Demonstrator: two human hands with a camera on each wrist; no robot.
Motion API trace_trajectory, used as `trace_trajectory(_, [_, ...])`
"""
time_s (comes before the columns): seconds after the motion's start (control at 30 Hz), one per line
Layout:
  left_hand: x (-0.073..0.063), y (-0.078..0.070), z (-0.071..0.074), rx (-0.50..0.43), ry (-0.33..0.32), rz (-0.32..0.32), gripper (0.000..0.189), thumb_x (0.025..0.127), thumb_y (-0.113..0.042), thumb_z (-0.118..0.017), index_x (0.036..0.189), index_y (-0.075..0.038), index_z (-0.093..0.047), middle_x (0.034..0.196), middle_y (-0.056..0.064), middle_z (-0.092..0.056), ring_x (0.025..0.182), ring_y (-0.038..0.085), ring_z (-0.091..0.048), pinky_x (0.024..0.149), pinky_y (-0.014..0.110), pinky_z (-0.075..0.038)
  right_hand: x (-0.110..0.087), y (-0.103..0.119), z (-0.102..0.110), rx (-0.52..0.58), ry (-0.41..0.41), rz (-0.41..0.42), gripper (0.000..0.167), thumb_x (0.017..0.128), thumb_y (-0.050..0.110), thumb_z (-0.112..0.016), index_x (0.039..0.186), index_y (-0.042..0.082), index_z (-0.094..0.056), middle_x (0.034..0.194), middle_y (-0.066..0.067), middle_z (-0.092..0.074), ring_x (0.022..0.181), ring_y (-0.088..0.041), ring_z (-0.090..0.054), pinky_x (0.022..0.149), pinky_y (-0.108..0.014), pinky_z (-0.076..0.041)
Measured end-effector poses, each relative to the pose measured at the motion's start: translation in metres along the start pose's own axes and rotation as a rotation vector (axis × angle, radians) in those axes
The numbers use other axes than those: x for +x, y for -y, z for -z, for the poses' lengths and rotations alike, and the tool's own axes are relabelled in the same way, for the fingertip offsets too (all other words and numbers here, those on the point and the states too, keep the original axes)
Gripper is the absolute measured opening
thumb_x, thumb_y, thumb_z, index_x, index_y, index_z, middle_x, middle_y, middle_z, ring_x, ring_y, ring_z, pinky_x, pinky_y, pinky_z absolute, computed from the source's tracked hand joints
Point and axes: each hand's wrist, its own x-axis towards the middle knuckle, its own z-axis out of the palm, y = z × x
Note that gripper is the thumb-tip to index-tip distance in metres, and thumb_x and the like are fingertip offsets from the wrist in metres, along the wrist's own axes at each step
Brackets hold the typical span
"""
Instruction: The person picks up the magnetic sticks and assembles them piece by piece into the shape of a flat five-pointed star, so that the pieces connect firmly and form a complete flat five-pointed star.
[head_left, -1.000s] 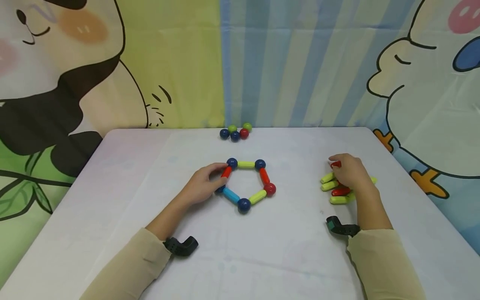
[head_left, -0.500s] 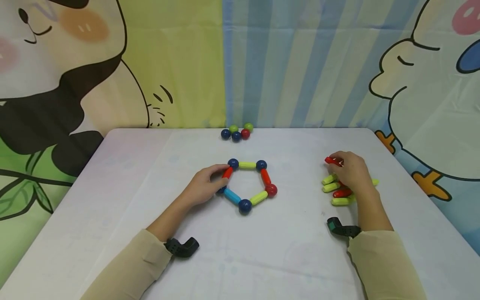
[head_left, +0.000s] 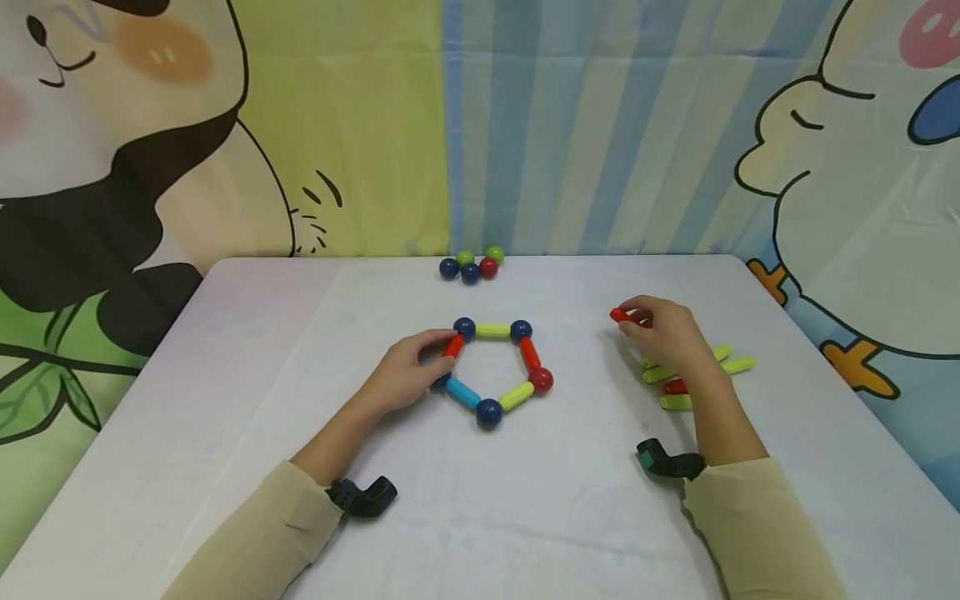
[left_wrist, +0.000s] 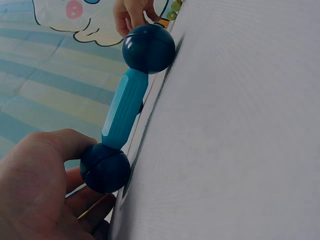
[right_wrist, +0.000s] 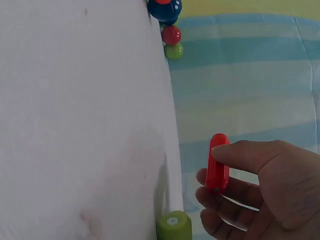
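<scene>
On the white table lies a five-sided ring of magnetic building sticks joined by balls. My left hand (head_left: pixel 403 372) pinches the ring's left red stick (head_left: pixel 453 347) between thumb and fingers. Close to that thumb is a dark blue ball (left_wrist: pixel 105 168), joined by a light blue stick (left_wrist: pixel 124 109) to another dark blue ball (left_wrist: pixel 149 49). A red ball (head_left: pixel 541 381) forms the ring's right corner. Raised above the table, my right hand (head_left: pixel 669 332) holds a loose red stick (right_wrist: pixel 218 162) between thumb and fingers; its tip points toward the ring.
Several loose green sticks (head_left: pixel 738 365) and a red stick (head_left: pixel 676 387) lie partly hidden under the right forearm. Loose balls (head_left: pixel 470 273) in blue, red and green sit at the table's far edge. A cartoon-printed curtain (head_left: pixel 570 125) hangs behind.
My right hand has picked a red stick out of the pile at the right and carried it up and leftward. The left hand and the ring have stayed in place.
</scene>
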Motion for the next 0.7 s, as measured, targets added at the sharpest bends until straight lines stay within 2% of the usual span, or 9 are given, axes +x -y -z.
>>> trace_trajectory(0.13, [0.000,0.001,0.000,0.002,0.001,0.004,0.050,0.101,-0.025,-0.065,0.149,-0.019,-0.056,0.155,0.006,-0.054,0.150,0.029,-0.042,0.123,0.052,-0.032,0.002,0.012,-0.007,0.014,0.005,0.051,0.035,0.102,0.021,-0.063,0.134,0.008,-0.064,0.127,-0.022,-0.066,0.115,-0.039,-0.062,0.093,-0.051,-0.055])
trace_trajectory(0.7, [0.001,0.002,-0.001,0.010,0.002,0.001,0.049,0.100,-0.025,-0.065,0.149,-0.021,-0.056,0.155,0.006,-0.054,0.149,0.029,-0.043,0.123,0.053,-0.032,0.016,0.058,-0.043,0.046,0.099,0.103,0.032,0.100,0.019,-0.067,0.131,0.012,-0.067,0.123,-0.016,-0.068,0.111,-0.034,-0.061,0.092,-0.044,-0.057])
